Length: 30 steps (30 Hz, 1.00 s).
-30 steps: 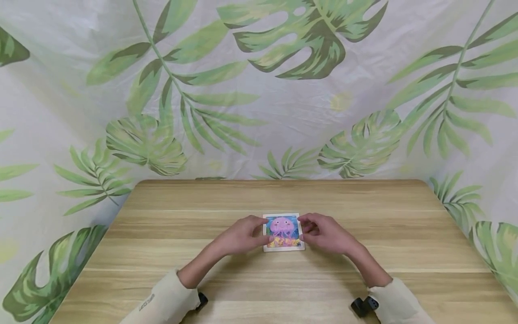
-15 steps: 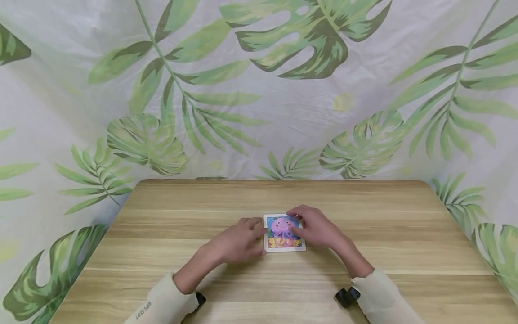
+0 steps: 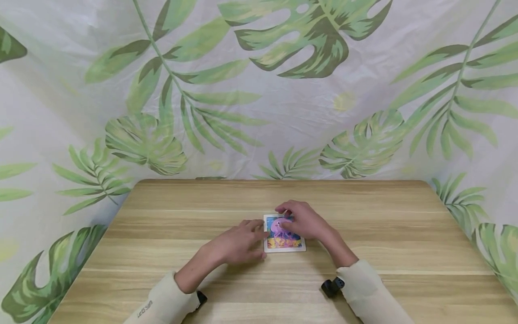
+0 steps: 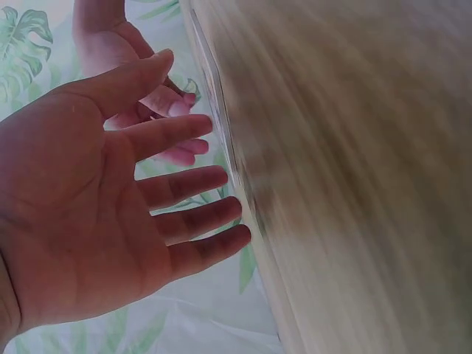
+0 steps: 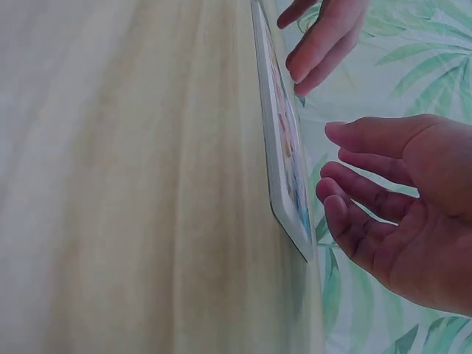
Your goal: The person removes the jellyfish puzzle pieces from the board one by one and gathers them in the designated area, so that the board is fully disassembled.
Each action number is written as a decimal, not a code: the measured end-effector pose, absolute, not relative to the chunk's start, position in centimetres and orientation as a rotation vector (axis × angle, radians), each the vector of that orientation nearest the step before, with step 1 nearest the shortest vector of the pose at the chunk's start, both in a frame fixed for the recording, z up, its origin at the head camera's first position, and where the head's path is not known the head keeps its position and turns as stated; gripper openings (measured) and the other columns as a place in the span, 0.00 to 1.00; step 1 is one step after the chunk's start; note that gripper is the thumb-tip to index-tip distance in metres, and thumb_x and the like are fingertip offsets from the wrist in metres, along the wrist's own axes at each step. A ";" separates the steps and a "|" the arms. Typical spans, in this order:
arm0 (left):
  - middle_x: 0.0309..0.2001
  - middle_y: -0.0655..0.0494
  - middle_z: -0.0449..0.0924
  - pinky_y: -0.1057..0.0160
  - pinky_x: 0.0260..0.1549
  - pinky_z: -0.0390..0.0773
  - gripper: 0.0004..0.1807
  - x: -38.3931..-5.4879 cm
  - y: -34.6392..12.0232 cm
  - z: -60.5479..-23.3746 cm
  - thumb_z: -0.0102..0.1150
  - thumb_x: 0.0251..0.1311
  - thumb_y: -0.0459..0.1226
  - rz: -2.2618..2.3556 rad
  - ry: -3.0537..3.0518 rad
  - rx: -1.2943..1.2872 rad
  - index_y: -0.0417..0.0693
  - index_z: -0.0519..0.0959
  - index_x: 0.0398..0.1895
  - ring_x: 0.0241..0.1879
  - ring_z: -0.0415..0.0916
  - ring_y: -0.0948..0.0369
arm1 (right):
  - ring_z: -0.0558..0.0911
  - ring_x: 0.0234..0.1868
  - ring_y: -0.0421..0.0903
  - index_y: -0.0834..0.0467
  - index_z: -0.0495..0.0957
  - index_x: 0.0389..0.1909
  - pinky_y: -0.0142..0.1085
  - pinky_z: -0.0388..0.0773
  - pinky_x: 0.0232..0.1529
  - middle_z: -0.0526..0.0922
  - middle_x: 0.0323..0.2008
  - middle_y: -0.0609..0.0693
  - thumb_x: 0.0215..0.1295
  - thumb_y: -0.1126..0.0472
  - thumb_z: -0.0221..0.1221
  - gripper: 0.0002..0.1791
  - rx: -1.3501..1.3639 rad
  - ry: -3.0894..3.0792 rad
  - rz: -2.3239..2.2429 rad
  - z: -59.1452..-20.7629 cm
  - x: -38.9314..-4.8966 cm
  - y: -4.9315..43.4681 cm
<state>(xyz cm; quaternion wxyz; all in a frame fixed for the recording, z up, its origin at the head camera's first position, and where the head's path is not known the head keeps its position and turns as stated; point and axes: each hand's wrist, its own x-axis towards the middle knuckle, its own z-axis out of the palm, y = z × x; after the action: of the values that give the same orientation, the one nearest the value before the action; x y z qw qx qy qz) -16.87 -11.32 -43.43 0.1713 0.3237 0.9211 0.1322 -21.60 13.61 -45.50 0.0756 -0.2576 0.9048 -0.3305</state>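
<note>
A flat square picture board [image 3: 285,243] with a white border lies on the wooden table, a pink jellyfish over a blue and yellow sea printed on it. At its left edge is my left hand [image 3: 238,243], fingers spread and straight in the left wrist view, the fingertips close to the tabletop. My right hand [image 3: 305,220] hovers over the board's upper right part and hides that corner. Its fingers [image 5: 369,195] are loosely bent with nothing between them, apart from the board's face in the right wrist view.
The wooden table [image 3: 182,198] reaches back to a pale curtain [image 3: 291,117] printed with green leaves. Small black devices [image 3: 332,287] sit at both sleeve cuffs.
My right hand has moved left from the board's right edge to above its upper right part. My left hand has shifted slightly down and spread along the left edge. The board stays put.
</note>
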 end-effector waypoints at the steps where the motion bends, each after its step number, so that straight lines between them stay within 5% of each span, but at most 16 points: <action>1: 0.81 0.42 0.65 0.38 0.74 0.72 0.31 -16.9 -11.3 -43.4 0.65 0.75 0.50 0.370 2.607 0.917 0.49 0.76 0.76 0.80 0.62 0.41 | 0.86 0.53 0.51 0.63 0.83 0.63 0.44 0.85 0.56 0.88 0.56 0.56 0.70 0.64 0.69 0.21 -0.772 2.712 -0.987 -45.6 -21.7 13.5; 30: 0.83 0.43 0.62 0.40 0.75 0.71 0.34 -16.6 -11.2 -43.1 0.64 0.75 0.52 0.340 2.566 0.901 0.50 0.73 0.79 0.82 0.59 0.41 | 0.84 0.46 0.43 0.61 0.85 0.59 0.34 0.82 0.49 0.89 0.49 0.51 0.69 0.66 0.70 0.19 -0.858 2.608 -0.970 -46.5 -23.6 12.8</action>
<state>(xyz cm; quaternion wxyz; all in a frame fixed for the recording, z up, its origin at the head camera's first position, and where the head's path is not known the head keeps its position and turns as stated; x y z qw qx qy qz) -16.58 -11.25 -43.06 0.1990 0.3222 0.9175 0.1215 -23.61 12.75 -46.53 0.1147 -0.2929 0.8897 -0.3309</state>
